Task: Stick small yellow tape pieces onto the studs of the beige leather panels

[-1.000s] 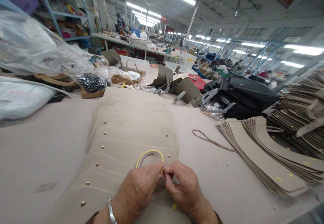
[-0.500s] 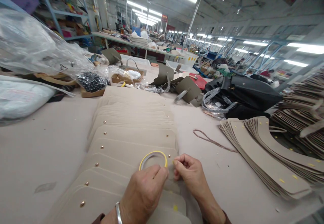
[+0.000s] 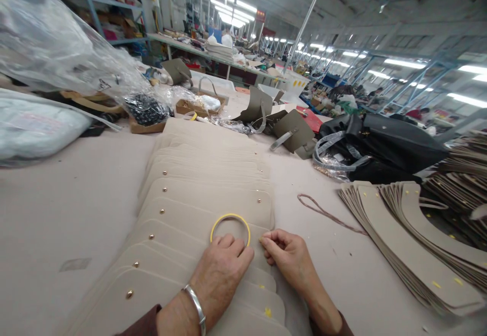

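Note:
A fanned stack of taupe leather panels (image 3: 205, 207) with gold rivets lies on the table in front of me. A narrow roll of yellow-edged tape (image 3: 230, 218) rests on the panels. My left hand (image 3: 222, 275), with a silver bangle (image 3: 196, 303) at the wrist, lies on the panels, its fingers over the lower rim of the roll. My right hand (image 3: 287, 257) sits to the right of the roll, with finger and thumb pinched together at a panel's edge. Nothing shows between them at this size.
Curved taupe leather strips (image 3: 411, 245) with yellow marks lie stacked to the right, beyond a loose brown cord (image 3: 327, 213). Black bags (image 3: 399, 143) and olive leather pieces (image 3: 292, 131) stand further back. Plastic sacks (image 3: 57, 47) fill the left, on the pale table (image 3: 76, 199).
The tape roll has gone from held up between my hands to lying on the panels. My hands have moved apart, and the view has shifted slightly.

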`<state>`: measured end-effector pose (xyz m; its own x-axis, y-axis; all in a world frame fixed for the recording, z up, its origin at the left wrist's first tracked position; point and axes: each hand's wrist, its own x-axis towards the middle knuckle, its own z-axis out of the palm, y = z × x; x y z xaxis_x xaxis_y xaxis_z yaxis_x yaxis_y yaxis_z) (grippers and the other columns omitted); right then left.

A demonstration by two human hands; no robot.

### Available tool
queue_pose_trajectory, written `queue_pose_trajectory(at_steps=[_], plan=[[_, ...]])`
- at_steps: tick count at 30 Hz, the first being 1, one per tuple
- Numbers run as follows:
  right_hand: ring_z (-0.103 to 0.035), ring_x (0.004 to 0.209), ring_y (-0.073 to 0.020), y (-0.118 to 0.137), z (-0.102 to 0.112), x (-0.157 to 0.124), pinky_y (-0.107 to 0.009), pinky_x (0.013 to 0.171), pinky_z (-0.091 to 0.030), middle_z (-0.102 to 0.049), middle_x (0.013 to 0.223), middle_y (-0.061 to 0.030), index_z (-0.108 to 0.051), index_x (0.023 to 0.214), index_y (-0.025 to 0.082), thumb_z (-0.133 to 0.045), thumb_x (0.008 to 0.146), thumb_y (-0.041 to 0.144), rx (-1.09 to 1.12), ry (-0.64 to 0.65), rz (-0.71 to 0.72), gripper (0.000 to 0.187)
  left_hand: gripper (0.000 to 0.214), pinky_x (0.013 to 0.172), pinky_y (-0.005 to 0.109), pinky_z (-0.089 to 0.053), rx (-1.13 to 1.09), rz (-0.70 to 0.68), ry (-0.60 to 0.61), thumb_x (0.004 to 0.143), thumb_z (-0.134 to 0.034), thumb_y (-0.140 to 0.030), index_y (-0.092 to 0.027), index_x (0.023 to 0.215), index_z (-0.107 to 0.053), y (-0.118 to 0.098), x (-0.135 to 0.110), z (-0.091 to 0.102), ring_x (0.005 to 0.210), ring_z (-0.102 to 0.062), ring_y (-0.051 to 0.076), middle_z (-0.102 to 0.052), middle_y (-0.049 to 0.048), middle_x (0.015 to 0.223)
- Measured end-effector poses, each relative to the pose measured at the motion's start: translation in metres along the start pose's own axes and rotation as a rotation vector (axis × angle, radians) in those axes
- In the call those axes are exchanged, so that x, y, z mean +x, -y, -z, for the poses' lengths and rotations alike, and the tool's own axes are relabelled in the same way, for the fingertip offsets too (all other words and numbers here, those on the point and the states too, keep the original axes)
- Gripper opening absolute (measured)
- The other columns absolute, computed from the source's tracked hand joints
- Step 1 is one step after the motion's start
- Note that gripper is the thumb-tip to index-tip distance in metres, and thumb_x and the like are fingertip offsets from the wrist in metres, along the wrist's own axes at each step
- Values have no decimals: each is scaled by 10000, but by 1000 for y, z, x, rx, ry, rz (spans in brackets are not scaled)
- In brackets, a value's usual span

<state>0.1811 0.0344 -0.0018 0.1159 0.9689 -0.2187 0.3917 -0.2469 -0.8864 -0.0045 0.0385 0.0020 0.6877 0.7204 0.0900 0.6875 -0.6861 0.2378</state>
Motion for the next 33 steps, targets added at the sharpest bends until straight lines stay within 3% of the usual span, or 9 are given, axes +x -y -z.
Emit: queue_pose_trajectory(at_steps=[8, 12, 14, 17, 19, 23, 27, 30, 33], plan=[[-649, 614, -172, 18, -6, 0, -249, 591, -449, -717, 684, -34, -686, 714, 179, -537, 815, 203, -386, -62, 198, 181, 44, 700, 399, -495, -38, 13, 25, 917, -529, -184, -188, 877, -548, 1, 0, 0, 792, -530, 224, -595, 27, 876], [-627, 563, -171, 13, -4, 0, -247, 557, -428, -670, 600, 5, -635, 847, 190, -566, 811, 207, -453, -82, 226, 80, 33, 724, 393, -498, -50, 30, 34, 911, -535, -161, -182, 893, -553, 1, -1, -1, 811, -529, 219, -592, 30, 891], [-592, 504, -166, 7, -1, -2, -242, 517, -412, -614, 531, 42, -591, 931, 190, -608, 809, 252, -430, -127, 195, 138, 45, 734, 395, -503, -61, 40, 46, 910, -529, -146, -180, 897, -554, 1, -1, 0, 825, -529, 221, -593, 33, 903], [-572, 477, -151, -1, 3, -9, -232, 483, -414, -608, 547, 34, -586, 837, 204, -563, 869, 324, -324, -108, 156, 127, 67, 736, 399, -509, -68, 53, 62, 909, -517, -126, -181, 895, -553, 1, -1, 1, 840, -526, 226, -594, 36, 917], [-610, 559, -157, -4, 2, -14, -236, 540, -444, -658, 647, -4, -620, 789, 205, -520, 896, 305, -323, -94, 224, 177, 82, 736, 403, -511, -63, 59, 64, 904, -513, -110, -181, 895, -553, 0, 0, 1, 842, -524, 229, -592, 38, 915], [-644, 708, -185, -5, -6, -14, -267, 680, -444, -699, 769, -46, -668, 801, 194, -506, 887, 215, -510, -155, 397, 184, 115, 748, 416, -511, -60, 69, 56, 906, -486, -91, -182, 897, -556, 0, 0, 3, 844, -524, 235, -590, 43, 907], [-625, 661, -170, 2, -14, -8, -255, 654, -421, -683, 727, -45, -659, 782, 176, -484, 885, 183, -619, -168, 405, 203, 144, 740, 410, -512, -64, 65, 55, 877, -497, -53, -180, 893, -563, 0, 0, 3, 836, -531, 240, -595, 48, 899], [-604, 619, -146, 10, -12, -7, -232, 626, -413, -672, 686, -30, -660, 747, 170, -502, 861, 173, -627, -135, 358, 195, 160, 702, 381, -510, -72, 42, -11, 853, -510, -33, -181, 881, -564, 3, -2, 2, 797, -537, 230, -594, 44, 871], [-573, 548, -121, 17, -5, -10, -202, 539, -380, -649, 599, 7, -660, 657, 174, -558, 804, 164, -572, 10, 278, 179, 142, 662, 327, -500, -117, -4, -169, 893, -479, -74, -183, 868, -566, 7, -4, 2, 736, -541, 198, -583, 32, 814]])
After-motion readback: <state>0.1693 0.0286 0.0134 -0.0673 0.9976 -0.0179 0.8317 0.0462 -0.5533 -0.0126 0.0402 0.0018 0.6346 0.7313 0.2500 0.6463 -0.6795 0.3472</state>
